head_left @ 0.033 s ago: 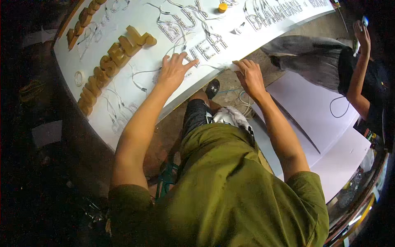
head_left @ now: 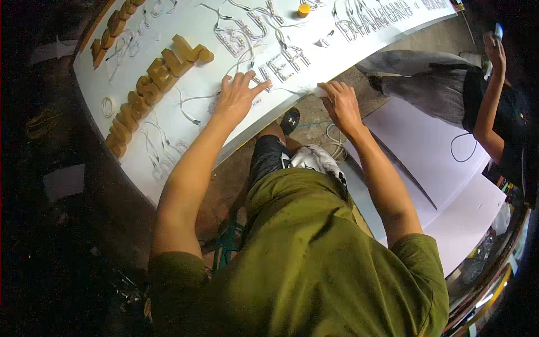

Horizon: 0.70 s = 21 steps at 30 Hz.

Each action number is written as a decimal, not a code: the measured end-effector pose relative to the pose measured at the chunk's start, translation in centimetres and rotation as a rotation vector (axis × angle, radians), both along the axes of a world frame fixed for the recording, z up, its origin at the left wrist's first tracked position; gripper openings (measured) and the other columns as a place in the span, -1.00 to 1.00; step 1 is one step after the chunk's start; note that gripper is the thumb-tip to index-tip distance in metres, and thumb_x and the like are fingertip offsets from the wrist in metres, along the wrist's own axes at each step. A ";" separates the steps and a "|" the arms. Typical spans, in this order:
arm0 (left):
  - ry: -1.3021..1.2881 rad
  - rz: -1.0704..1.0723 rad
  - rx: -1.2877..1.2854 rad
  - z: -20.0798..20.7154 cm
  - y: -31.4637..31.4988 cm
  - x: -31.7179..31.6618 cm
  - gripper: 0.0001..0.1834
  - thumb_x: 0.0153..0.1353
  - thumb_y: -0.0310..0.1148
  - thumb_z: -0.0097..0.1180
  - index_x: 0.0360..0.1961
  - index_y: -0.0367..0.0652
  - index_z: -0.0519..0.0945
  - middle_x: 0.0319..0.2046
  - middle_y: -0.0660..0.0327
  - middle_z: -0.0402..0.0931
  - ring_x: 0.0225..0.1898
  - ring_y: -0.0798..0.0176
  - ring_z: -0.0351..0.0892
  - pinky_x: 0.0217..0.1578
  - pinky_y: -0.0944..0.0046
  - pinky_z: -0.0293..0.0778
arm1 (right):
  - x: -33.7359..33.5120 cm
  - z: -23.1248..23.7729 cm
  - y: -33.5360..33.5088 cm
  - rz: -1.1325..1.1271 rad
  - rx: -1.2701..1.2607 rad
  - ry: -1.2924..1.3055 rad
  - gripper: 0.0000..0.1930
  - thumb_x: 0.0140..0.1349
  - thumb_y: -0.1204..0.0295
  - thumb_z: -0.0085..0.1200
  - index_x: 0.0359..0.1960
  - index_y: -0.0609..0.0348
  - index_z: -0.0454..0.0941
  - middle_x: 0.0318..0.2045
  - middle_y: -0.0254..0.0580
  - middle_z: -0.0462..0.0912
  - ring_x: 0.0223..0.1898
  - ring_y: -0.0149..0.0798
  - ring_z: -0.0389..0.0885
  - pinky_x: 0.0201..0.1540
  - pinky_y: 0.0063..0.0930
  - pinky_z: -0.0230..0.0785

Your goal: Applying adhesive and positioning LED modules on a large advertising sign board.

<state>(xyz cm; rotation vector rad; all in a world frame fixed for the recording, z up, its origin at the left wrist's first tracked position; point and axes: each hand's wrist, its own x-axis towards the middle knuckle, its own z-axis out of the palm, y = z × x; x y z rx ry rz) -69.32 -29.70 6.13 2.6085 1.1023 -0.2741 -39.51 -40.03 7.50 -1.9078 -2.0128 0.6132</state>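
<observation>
My left hand [head_left: 237, 98] lies on the white table with fingers spread, its fingertips touching the lower end of a row of clear letter shapes with wires [head_left: 289, 66]. My right hand [head_left: 341, 104] is at the table's near edge, its fingers bent together by a small whitish piece [head_left: 318, 91]. What exactly the fingers pinch is too small to make out. A thin pale wire [head_left: 289, 91] runs along the table between the two hands. Left of my left hand, another white wire with a dark connector [head_left: 195, 121] lies on the surface.
Gold block letters [head_left: 163, 76] line the left of the white table [head_left: 193, 78]. A tape roll [head_left: 108, 106] sits beside them, and a yellow-topped pot [head_left: 304, 10] stands farther back. White sheets [head_left: 418, 149] lean at the right. Another person [head_left: 488, 101] stands there with a raised hand.
My hands hold the same place. The other person's raised hand and legs have shifted slightly.
</observation>
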 end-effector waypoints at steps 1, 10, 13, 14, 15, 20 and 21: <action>0.009 0.001 -0.002 0.0 0.0 0.0 -0.13 0.18 -0.73 -0.01 0.42 0.44 0.45 0.34 0.10 0.32 0.39 0.09 0.26 0.40 -0.19 0.04 | -0.1 0.1 0.0 0.000 -0.008 -0.002 -0.60 0.20 0.52 0.22 0.11 0.12 0.62 -0.03 -0.10 0.65 0.04 0.00 0.54 0.10 -0.14 0.31; 0.005 0.000 0.009 0.1 0.0 0.1 -0.17 0.23 -0.70 -0.04 0.42 0.44 0.45 0.33 0.11 0.33 0.38 0.08 0.28 0.41 -0.25 0.04 | 0.2 0.1 -0.1 -0.010 0.020 -0.021 -0.64 0.20 0.47 0.24 0.06 0.07 0.64 -0.09 -0.19 0.65 -0.02 -0.06 0.55 0.04 -0.16 0.30; 0.009 0.001 0.002 0.2 0.0 0.0 -0.17 0.24 -0.70 -0.04 0.43 0.45 0.44 0.33 0.11 0.33 0.38 0.08 0.29 0.41 -0.25 0.04 | 0.3 0.6 -0.2 -0.025 0.002 0.022 -0.63 0.19 0.48 0.26 0.07 0.07 0.64 -0.08 -0.18 0.66 -0.01 -0.05 0.57 0.06 -0.15 0.30; 0.010 0.003 0.004 0.1 0.0 -0.1 -0.17 0.24 -0.70 -0.04 0.43 0.45 0.44 0.33 0.11 0.33 0.38 0.08 0.29 0.41 -0.25 0.04 | 0.4 0.8 -0.2 -0.039 -0.023 0.052 -0.63 0.19 0.48 0.28 0.08 0.06 0.63 -0.07 -0.17 0.67 -0.01 -0.04 0.58 0.08 -0.15 0.31; 0.005 -0.016 0.031 0.0 0.1 -0.1 -0.20 0.23 -0.65 0.03 0.41 0.45 0.45 0.32 0.13 0.34 0.35 0.08 0.31 0.39 -0.24 0.06 | 0.6 0.6 -0.4 -0.041 -0.020 0.051 -0.63 0.19 0.48 0.28 0.08 0.06 0.63 -0.07 -0.17 0.67 -0.01 -0.04 0.58 0.08 -0.15 0.31; 0.000 -0.043 0.084 -0.3 0.0 -0.3 -0.23 0.23 -0.60 0.10 0.40 0.45 0.45 0.30 0.14 0.36 0.31 0.08 0.33 0.36 -0.22 0.10 | 0.4 0.0 -0.6 -0.320 0.039 0.429 -0.57 0.17 0.51 0.34 0.12 0.11 0.62 -0.03 -0.05 0.69 0.05 0.01 0.63 0.15 -0.15 0.42; 0.004 -0.043 0.084 -0.3 -0.1 -0.3 -0.23 0.23 -0.59 0.10 0.41 0.45 0.45 0.30 0.14 0.36 0.31 0.08 0.33 0.36 -0.23 0.10 | 0.2 0.0 -0.5 -0.321 0.042 0.430 -0.57 0.17 0.51 0.34 0.12 0.11 0.62 -0.03 -0.05 0.69 0.05 0.01 0.63 0.15 -0.15 0.42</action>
